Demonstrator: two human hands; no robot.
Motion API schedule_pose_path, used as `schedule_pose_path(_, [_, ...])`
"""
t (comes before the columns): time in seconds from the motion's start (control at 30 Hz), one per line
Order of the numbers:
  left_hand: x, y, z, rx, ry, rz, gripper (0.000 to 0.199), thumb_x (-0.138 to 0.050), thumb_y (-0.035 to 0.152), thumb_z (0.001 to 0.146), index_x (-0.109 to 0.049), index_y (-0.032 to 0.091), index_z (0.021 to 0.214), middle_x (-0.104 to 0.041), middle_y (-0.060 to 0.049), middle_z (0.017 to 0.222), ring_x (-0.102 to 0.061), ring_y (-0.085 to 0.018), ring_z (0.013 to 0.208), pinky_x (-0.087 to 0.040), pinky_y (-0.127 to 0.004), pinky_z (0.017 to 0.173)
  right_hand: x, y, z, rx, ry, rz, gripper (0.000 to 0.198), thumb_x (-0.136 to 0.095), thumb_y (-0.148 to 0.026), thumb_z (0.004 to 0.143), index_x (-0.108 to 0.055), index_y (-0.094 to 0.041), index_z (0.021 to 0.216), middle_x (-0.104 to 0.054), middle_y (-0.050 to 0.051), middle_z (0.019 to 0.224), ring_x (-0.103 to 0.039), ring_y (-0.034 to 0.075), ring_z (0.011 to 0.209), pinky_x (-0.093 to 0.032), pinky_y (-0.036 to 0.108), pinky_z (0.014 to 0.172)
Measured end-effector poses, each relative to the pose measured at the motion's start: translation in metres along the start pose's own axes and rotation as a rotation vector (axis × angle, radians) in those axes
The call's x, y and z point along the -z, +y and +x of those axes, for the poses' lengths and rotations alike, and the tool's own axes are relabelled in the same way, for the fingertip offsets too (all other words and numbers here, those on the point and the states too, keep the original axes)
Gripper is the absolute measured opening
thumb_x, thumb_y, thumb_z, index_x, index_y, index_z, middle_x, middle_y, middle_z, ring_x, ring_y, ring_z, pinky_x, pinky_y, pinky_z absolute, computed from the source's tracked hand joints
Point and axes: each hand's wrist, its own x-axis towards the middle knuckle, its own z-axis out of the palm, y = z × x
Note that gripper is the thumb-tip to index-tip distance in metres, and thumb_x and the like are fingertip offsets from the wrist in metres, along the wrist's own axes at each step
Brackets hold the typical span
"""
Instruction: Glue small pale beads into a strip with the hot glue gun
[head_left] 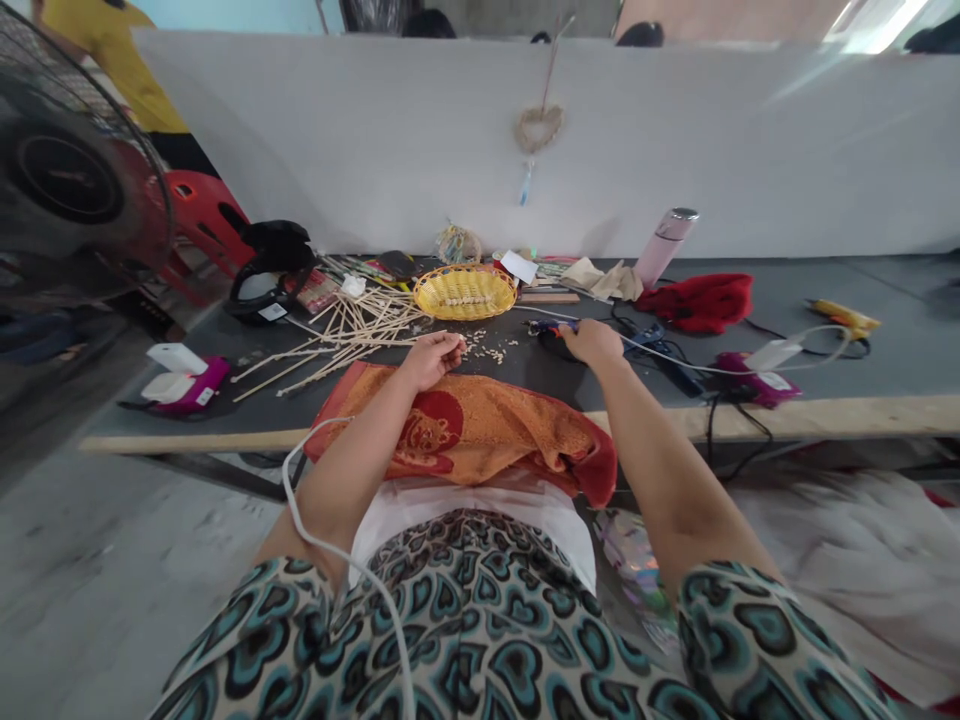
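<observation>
My left hand (433, 361) is closed in a pinch above the near side of the table; whatever sits between the fingertips is too small to make out. Just beyond it are scattered small pale pieces (491, 352). A yellow woven basket (429, 300) stands behind them with more pale pieces inside. My right hand (598, 345) is wrapped round a blue glue gun (553, 327), its nozzle pointing left. Below both hands an orange and red towel (495, 420) drapes over the table edge.
Thin wooden sticks (360, 325) lie piled left of the basket. A pink bottle (664, 248), red cloth (701, 303) and yellow glue gun (844, 318) are to the right. Cables cross the table. A fan (71, 180) stands left; a heart ornament (538, 128) hangs on the partition.
</observation>
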Motion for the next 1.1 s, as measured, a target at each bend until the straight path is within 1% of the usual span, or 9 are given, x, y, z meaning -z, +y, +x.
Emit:
schedule_pose_path(0.03, [-0.001, 0.0, 0.0, -0.002, -0.004, 0.008, 0.017, -0.077, 0.022, 0.071, -0.066, 0.012, 0.079, -0.067, -0.003, 0.073, -0.059, -0.007, 0.059, -0.05, -0.02, 0.059, -0.001, -0.003, -0.002, 0.044, 0.031, -0.042, 0.03, -0.058, -0.039, 0.085, -0.066, -0.012, 0.095, -0.066, 0.021, 0.1, -0.058, 0.032, 0.107, -0.045, 0.044, 0.088])
schedule_pose_path(0.1, [-0.001, -0.001, 0.0, -0.006, -0.005, 0.018, 0.018, -0.077, 0.024, 0.071, -0.066, 0.012, 0.078, -0.067, -0.003, 0.073, -0.059, -0.007, 0.058, -0.05, -0.02, 0.059, -0.011, -0.014, -0.008, 0.168, 0.046, -0.083, 0.026, -0.056, -0.031, 0.086, -0.066, -0.014, 0.102, -0.065, 0.018, 0.11, -0.053, 0.031, 0.113, -0.039, 0.045, 0.096])
schedule_pose_path(0.2, [0.001, -0.002, 0.001, -0.008, 0.002, 0.02, 0.018, -0.077, 0.025, 0.071, -0.066, 0.012, 0.077, -0.066, -0.002, 0.073, -0.058, -0.007, 0.059, -0.05, -0.02, 0.06, -0.035, -0.037, -0.017, 0.366, -0.032, -0.112, 0.021, -0.054, -0.024, 0.086, -0.069, -0.019, 0.1, -0.068, 0.008, 0.105, -0.056, 0.024, 0.105, -0.036, 0.039, 0.1])
schedule_pose_path(0.3, [0.002, -0.003, 0.002, -0.007, 0.009, 0.02, 0.018, -0.077, 0.025, 0.071, -0.066, 0.013, 0.077, -0.066, -0.002, 0.073, -0.058, -0.007, 0.059, -0.05, -0.021, 0.06, -0.062, -0.058, -0.025, 0.464, -0.072, -0.142, 0.021, -0.052, -0.026, 0.089, -0.07, -0.02, 0.098, -0.068, 0.008, 0.103, -0.055, 0.024, 0.101, -0.037, 0.039, 0.097])
schedule_pose_path(0.4, [0.003, -0.002, 0.001, -0.004, 0.016, 0.02, 0.017, -0.077, 0.024, 0.071, -0.066, 0.013, 0.077, -0.066, -0.001, 0.073, -0.058, -0.007, 0.059, -0.05, -0.021, 0.061, -0.08, -0.069, -0.03, 0.46, -0.074, -0.189, 0.018, -0.056, -0.03, 0.087, -0.071, -0.022, 0.092, -0.067, 0.009, 0.098, -0.052, 0.027, 0.1, -0.04, 0.04, 0.09])
schedule_pose_path(0.5, [0.002, -0.002, 0.001, 0.0, 0.024, 0.02, 0.016, -0.076, 0.024, 0.072, -0.066, 0.013, 0.077, -0.066, -0.001, 0.074, -0.058, -0.007, 0.06, -0.05, -0.021, 0.062, -0.087, -0.072, -0.032, 0.434, -0.053, -0.237, 0.018, -0.055, -0.03, 0.087, -0.071, -0.022, 0.092, -0.066, 0.011, 0.101, -0.049, 0.03, 0.102, -0.04, 0.043, 0.085])
schedule_pose_path(0.67, [0.0, -0.001, 0.003, 0.017, 0.043, 0.029, 0.015, -0.076, 0.022, 0.073, -0.065, 0.013, 0.077, -0.066, -0.002, 0.073, -0.059, -0.007, 0.059, -0.051, -0.021, 0.061, -0.086, -0.075, -0.031, 0.473, -0.061, -0.292, 0.018, -0.053, -0.027, 0.088, -0.071, -0.023, 0.091, -0.064, 0.011, 0.105, -0.045, 0.031, 0.106, -0.037, 0.047, 0.09])
schedule_pose_path(0.83, [-0.002, -0.001, 0.003, 0.027, 0.048, 0.046, 0.015, -0.076, 0.021, 0.073, -0.065, 0.012, 0.077, -0.067, -0.003, 0.074, -0.059, -0.007, 0.059, -0.051, -0.021, 0.061, -0.082, -0.08, -0.029, 0.509, -0.089, -0.3, 0.017, -0.054, -0.025, 0.086, -0.07, -0.023, 0.089, -0.064, 0.012, 0.107, -0.045, 0.032, 0.106, -0.036, 0.05, 0.091])
schedule_pose_path(1.1, [-0.001, -0.001, 0.003, 0.033, 0.038, 0.039, 0.014, -0.075, 0.021, 0.074, -0.066, 0.013, 0.079, -0.067, -0.003, 0.073, -0.06, -0.007, 0.06, -0.052, -0.021, 0.062, -0.088, -0.074, -0.025, 0.488, -0.106, -0.178, 0.014, -0.053, -0.024, 0.085, -0.067, -0.021, 0.083, -0.063, 0.011, 0.105, -0.047, 0.031, 0.104, -0.037, 0.051, 0.092])
